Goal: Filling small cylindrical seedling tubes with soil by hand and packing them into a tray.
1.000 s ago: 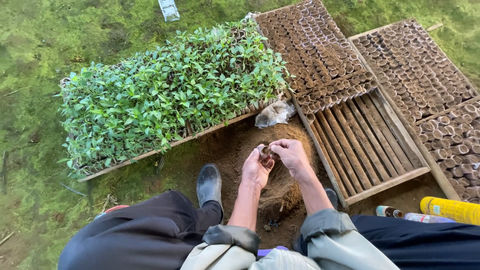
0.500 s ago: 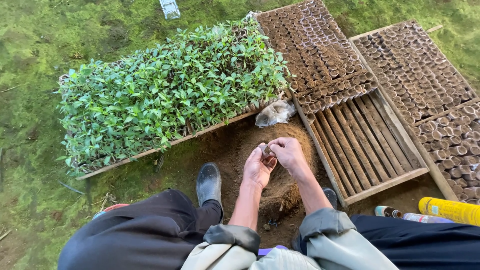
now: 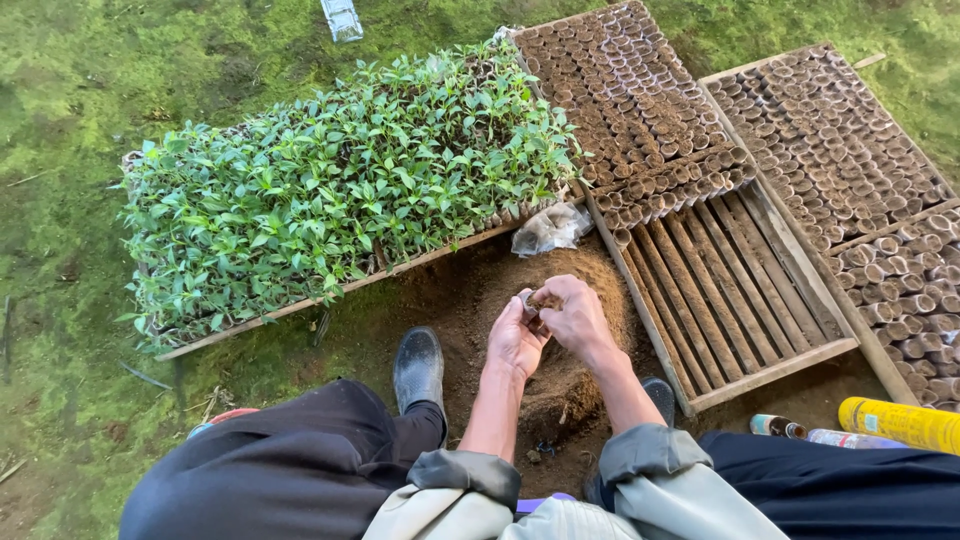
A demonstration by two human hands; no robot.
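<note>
My left hand [image 3: 513,342] grips a small brown seedling pot [image 3: 527,304] over a mound of loose soil [image 3: 560,330]. My right hand [image 3: 574,316] is pressed against the pot's top, its fingers pinched with soil in them. Both hands meet above the soil pile, between my knees. Just right of them lies a wooden slatted tray [image 3: 745,300], its far half packed with several filled pots and its near half bare slats.
A tray of green seedlings [image 3: 330,190] stands to the left. More trays of pots [image 3: 840,150] sit at right. A crumpled plastic bag [image 3: 550,228] lies by the soil. A yellow can [image 3: 900,422] and small bottles [image 3: 790,428] rest at lower right. My black boot [image 3: 419,366] stands on the soil.
The hands have stayed over the soil pile, with only small finger movements around the pot.
</note>
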